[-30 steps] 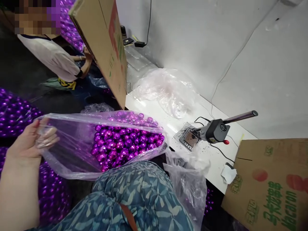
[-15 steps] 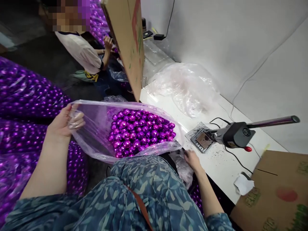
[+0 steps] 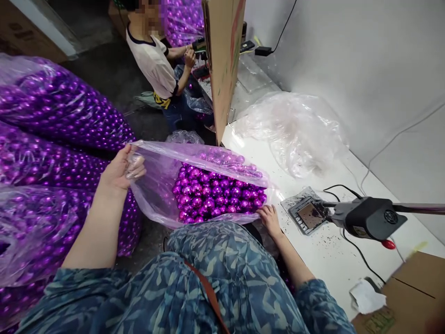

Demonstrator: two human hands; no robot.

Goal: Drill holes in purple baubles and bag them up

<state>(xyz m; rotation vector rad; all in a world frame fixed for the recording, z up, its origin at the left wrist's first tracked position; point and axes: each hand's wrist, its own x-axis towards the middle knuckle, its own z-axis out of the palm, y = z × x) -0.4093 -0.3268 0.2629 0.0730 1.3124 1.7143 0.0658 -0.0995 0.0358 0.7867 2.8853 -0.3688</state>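
Observation:
My left hand point(image 3: 121, 170) is closed on the rim of a clear plastic bag point(image 3: 157, 174) and stretches its mouth out to the left. Inside the bag lies a heap of shiny purple faceted balls point(image 3: 217, 191), partly covered by the far fold of plastic. At the bag's right end, close to the table edge, my right hand point(image 3: 270, 220) has its fingers curled over the near rim. The bag sits in front of my body, just above the patterned clothing.
Large bags of purple balls point(image 3: 66, 111) stand on the left. A cardboard panel point(image 3: 224, 65) separates me from a co-worker point(image 3: 153, 65). On the white table point(image 3: 333, 260) are crumpled plastic point(image 3: 295, 130), a black device on a metal arm point(image 3: 370, 218) and a dark-speckled plate point(image 3: 306, 213).
My right hand has come up from below the bag's right end onto its rim. The far plastic fold now covers more balls. The view has shifted left.

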